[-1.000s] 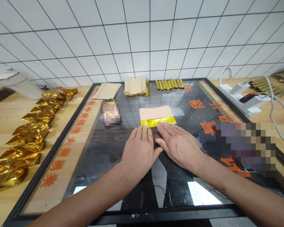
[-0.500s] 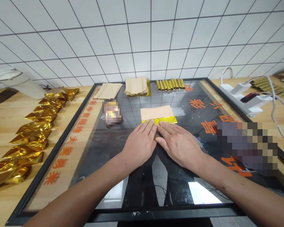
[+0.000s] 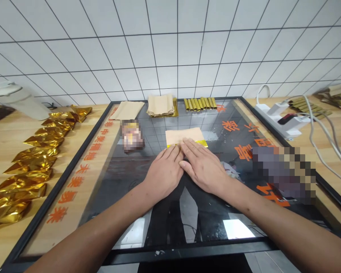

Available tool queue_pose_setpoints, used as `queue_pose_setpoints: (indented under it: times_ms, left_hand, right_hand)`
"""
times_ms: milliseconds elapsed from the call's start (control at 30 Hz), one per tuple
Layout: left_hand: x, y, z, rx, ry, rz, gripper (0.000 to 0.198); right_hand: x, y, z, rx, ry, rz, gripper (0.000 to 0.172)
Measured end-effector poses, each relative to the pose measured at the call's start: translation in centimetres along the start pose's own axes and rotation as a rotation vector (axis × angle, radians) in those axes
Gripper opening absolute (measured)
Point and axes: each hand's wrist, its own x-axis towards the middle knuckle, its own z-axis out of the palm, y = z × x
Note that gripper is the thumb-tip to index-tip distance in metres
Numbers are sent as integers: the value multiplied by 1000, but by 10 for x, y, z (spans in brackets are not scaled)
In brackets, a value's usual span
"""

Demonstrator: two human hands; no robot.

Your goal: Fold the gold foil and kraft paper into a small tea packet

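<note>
A sheet of tan paper (image 3: 184, 134) with a shiny gold strip (image 3: 202, 143) along its near edge lies flat on the glass tabletop. My left hand (image 3: 165, 170) rests palm down with straight fingertips on the near edge of the sheet. Beside it, my right hand (image 3: 204, 166) also lies flat, its fingers stretched over the gold strip onto the tan part and its thumb touching the left hand. Much of the strip is hidden under the fingers. Neither hand grips anything that I can see.
Behind the sheet are a tan paper stack (image 3: 160, 105), another flat tan paper piece (image 3: 128, 110) and a row of gold paper rolls (image 3: 200, 104). Folded gold foil pieces (image 3: 31, 167) line the left side. A white power strip (image 3: 278, 121) with cables stands right; a pale lidded container (image 3: 22, 100) is left.
My right hand has slid forward and left, so its fingers reach past the gold strip onto the tan paper. My left hand stays at the near edge. The view has shifted slightly.
</note>
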Motion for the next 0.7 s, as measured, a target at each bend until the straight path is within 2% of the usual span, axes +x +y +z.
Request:
queue_pose_setpoints:
  times_ms: [100, 300, 700]
  left_hand:
    - [0, 0, 1, 8, -4, 6, 55]
    - [-2, 0, -2, -6, -64, -43, 55]
    - [-5, 2, -10, 37, -29, -131, 51]
  right_hand:
    - [3, 0, 4, 56, -55, -8, 68]
    - [0, 8, 1, -41, -68, 18, 67]
    - [-7, 15, -8, -165, -72, 107, 61]
